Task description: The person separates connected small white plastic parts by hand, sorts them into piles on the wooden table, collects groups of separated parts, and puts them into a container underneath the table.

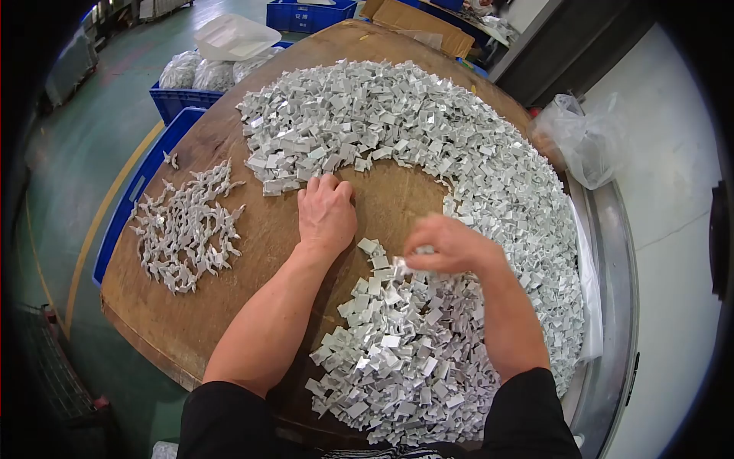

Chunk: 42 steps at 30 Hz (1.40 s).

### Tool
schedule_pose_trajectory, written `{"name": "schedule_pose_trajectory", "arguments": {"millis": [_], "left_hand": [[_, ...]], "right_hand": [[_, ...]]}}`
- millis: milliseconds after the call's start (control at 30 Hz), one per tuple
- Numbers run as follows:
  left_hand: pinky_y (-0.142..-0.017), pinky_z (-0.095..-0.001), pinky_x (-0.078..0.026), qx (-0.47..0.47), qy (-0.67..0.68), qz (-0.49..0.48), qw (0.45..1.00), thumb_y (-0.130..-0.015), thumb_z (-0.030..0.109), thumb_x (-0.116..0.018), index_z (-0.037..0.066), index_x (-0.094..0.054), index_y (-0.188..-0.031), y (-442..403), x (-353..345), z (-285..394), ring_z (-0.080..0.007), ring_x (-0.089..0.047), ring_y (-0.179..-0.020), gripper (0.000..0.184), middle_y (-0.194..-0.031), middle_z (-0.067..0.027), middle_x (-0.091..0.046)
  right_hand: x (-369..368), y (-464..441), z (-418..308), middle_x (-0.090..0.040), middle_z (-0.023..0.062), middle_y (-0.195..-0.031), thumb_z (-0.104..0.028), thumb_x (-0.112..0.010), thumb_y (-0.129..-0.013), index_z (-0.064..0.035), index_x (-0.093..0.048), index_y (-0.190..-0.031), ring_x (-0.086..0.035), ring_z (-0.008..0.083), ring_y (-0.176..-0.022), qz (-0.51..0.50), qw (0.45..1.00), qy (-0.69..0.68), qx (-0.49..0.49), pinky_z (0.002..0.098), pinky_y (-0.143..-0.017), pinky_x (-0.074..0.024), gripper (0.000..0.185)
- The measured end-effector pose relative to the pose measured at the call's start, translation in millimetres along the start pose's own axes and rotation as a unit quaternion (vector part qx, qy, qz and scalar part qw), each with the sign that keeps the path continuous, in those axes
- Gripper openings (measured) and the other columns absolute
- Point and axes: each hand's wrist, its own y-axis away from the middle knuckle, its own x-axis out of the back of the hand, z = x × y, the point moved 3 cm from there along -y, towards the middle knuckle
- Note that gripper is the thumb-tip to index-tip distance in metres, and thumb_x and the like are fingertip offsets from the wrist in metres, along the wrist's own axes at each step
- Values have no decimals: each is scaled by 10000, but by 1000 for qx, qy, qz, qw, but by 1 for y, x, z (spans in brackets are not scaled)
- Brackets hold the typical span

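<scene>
Metal pieces [390, 340]: small, flat, silvery-grey, some glinting, heaped on brown counter [397, 200]. Left hand [329, 214] curled at upper heap; right hand [447, 245] blurred, grip unclear.

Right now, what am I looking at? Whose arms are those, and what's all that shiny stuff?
There's no robot here, just a person. The camera sits on their head, looking down, so this one picture shows roughly what they see. On the brown wooden table lies a big curved heap of small silvery pieces. Off to the left is a smaller patch of knobbly, branching bits. The left hand is at the heap's inner edge. The right hand is blurry, so I can't tell what its fingers hold.
</scene>
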Motion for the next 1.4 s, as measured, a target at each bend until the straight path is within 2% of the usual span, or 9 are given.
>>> {"name": "schedule_pose_trajectory", "arguments": {"millis": [167,333,467,567,733,867,1000,1133,1400], "left_hand": [[-847,-414,-432,-32,19,-9,999,-789,80,-607,115,-687,-851,2,0,3,-279,-550,-995,107,-972,-70,-602],[-855,-408,-436,-92,49,-21,994,-790,81,-602,121,-698,-876,2,0,5,-275,-552,-996,134,-968,-65,-604],[-879,-403,-444,-67,42,-13,997,-787,64,-602,134,-716,-945,1,-1,6,-274,-551,-1022,208,-1020,-44,-620],[-894,-413,-433,-100,52,0,994,-787,82,-592,112,-701,-985,2,0,6,-274,-539,-1052,228,-1085,-45,-619],[-913,-401,-433,-83,21,5,996,-775,77,-594,94,-662,-1106,2,3,9,-278,-530,-1089,339,-1198,-21,-611],[-908,-420,-424,-63,39,35,997,-778,80,-584,76,-651,-1096,1,1,5,-295,-527,-1083,325,-1174,-48,-601],[-889,-418,-428,-49,35,16,998,-784,80,-592,98,-697,-979,1,1,3,-300,-530,-1055,223,-1093,-60,-612],[-873,-411,-434,-42,33,10,999,-790,123,-656,106,-716,-920,1,2,4,-291,-538,-1024,144,-1040,-65,-615],[-862,-409,-434,-12,19,-20,1000,-793,204,-738,143,-718,-976,0,5,5,-281,-540,-1012,194,-1009,-59,-600]], "right_hand": [[23,11,10,-706,117,-798,-339,-665,-822,-65,-712,-904,-675,273,-744,20,995,-86,-38,397,-735,-533,290],[25,-81,58,-661,188,-1029,-165,-569,-835,-43,-621,-1122,-639,359,-1001,340,922,69,-170,430,-919,-506,316],[12,-131,73,-583,256,-1133,-133,-572,-795,-53,-581,-1244,-553,439,-1125,381,897,101,-198,427,-1007,-457,456],[4,-149,72,-599,227,-1095,-170,-636,-749,-42,-579,-1291,-569,403,-1090,382,919,44,-85,458,-969,-465,560],[3,-121,41,-629,101,-1145,-143,-693,-820,-10,-557,-1338,-605,101,-909,266,938,-219,-34,238,-808,-503,551],[-22,-93,42,-637,79,-1231,-30,-616,-904,-20,-521,-1371,-629,111,-995,253,810,-525,66,217,-733,-513,477],[-30,-65,54,-671,71,-1132,-49,-613,-899,-7,-568,-1296,-646,99,-897,260,812,-523,-9,226,-677,-515,401],[-34,-63,70,-695,75,-1053,-40,-609,-888,-25,-591,-1262,-649,98,-813,334,804,-492,-11,234,-663,-516,375],[-22,-58,44,-639,120,-971,-134,-701,-783,-119,-668,-1173,-614,286,-964,443,894,61,6,387,-839,-505,391]]}}
